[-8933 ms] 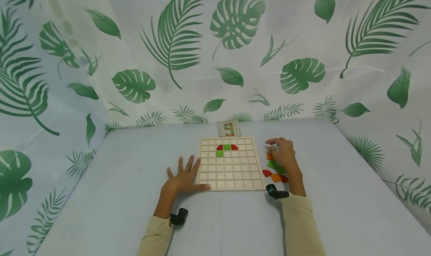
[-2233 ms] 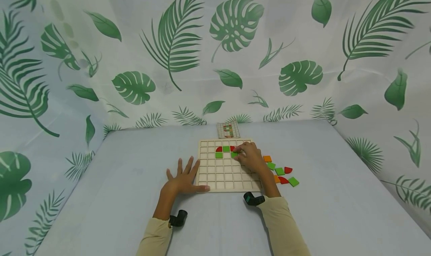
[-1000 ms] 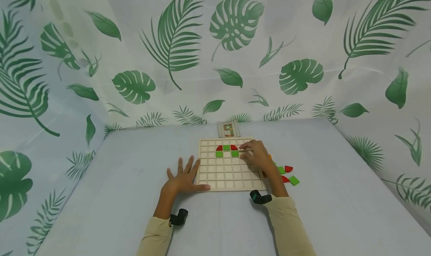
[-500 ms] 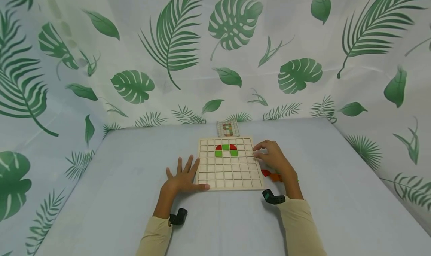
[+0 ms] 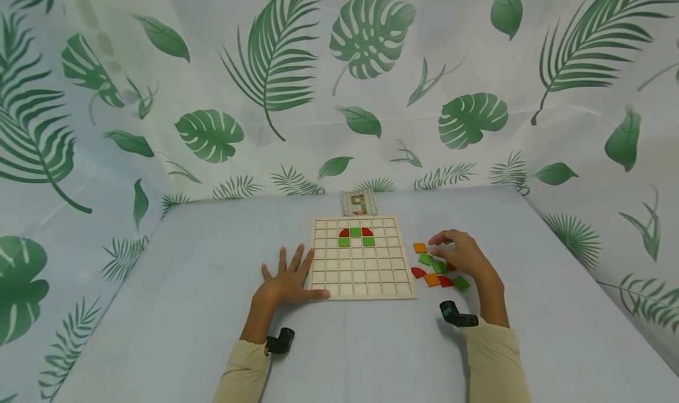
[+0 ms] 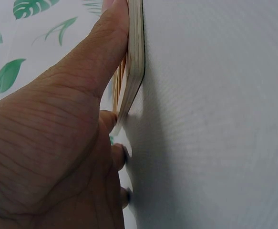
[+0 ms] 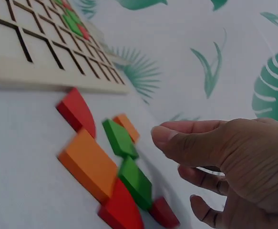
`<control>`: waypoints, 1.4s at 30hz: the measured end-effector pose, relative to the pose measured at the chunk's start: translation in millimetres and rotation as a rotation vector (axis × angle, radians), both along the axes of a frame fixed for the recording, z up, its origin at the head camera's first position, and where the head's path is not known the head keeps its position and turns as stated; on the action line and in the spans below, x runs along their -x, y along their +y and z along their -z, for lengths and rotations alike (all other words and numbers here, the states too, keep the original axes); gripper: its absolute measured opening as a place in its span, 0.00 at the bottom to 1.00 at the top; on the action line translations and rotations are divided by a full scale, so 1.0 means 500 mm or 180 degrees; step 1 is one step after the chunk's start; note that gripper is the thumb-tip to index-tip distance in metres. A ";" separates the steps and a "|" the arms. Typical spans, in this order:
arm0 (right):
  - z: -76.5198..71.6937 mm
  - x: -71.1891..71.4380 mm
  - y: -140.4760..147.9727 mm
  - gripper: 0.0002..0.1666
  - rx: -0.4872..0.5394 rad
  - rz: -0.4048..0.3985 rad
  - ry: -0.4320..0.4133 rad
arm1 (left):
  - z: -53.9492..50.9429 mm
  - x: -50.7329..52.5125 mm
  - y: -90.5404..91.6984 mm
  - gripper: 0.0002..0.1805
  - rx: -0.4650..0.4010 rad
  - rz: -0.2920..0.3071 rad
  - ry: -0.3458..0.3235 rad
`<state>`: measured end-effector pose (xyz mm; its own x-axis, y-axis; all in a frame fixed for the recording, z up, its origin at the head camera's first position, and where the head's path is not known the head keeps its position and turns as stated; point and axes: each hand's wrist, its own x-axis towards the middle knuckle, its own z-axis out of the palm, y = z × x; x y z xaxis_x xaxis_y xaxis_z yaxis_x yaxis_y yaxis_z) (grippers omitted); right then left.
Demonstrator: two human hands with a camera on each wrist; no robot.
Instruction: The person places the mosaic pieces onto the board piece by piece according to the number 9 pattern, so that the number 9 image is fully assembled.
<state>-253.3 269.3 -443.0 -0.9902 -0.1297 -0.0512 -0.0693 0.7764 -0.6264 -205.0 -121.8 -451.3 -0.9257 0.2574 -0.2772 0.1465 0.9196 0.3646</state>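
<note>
A wooden grid board (image 5: 354, 276) lies mid-table. In its upper cells sit two red quarter-round tiles with a green square tile (image 5: 355, 232) between them, and one green square below each red one. My left hand (image 5: 286, 282) is spread flat at the board's left side, its thumb resting on the near left corner. My right hand (image 5: 462, 254) hovers over the loose tiles right of the board. In the right wrist view, its thumb and forefinger sit close together with no tile seen between them. Nearest to it are a green tile (image 7: 135, 182) and an orange tile (image 7: 128, 127).
Loose tiles lie beside the board: orange squares (image 5: 432, 280), green squares (image 5: 426, 259) and red quarter-rounds (image 5: 418, 272). A small pattern card (image 5: 359, 202) with a coloured grid lies behind the board. A leaf-print cloth (image 5: 366, 149) hangs behind the table.
A second green square has been set in the board beneath the right red tile. My right hand has let go there and moved right to the loose tiles. The left hand has stayed.
</note>
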 end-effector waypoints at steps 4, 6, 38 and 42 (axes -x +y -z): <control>-0.003 -0.012 0.026 0.15 -0.0021 0.0055 -0.0195 | 0.000 0.000 0.000 0.59 0.0011 -0.0006 0.0002; -0.005 -0.018 0.038 0.15 -0.0002 0.0026 -0.0263 | 0.000 0.000 0.000 0.59 0.0023 -0.0012 -0.0005; 0.009 -0.024 0.067 0.15 -0.0179 -0.0069 -0.0320 | -0.002 -0.001 0.001 0.59 0.0010 -0.0004 -0.0041; 0.011 -0.021 0.062 0.15 -0.0221 0.0186 -0.0290 | -0.002 0.000 0.001 0.59 0.0014 0.0000 -0.0040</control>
<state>-242.6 300.5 -448.3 -0.9868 -0.0648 -0.1482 0.0322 0.8192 -0.5727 -204.8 -121.6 -450.2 -0.9221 0.2562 -0.2901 0.1419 0.9212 0.3623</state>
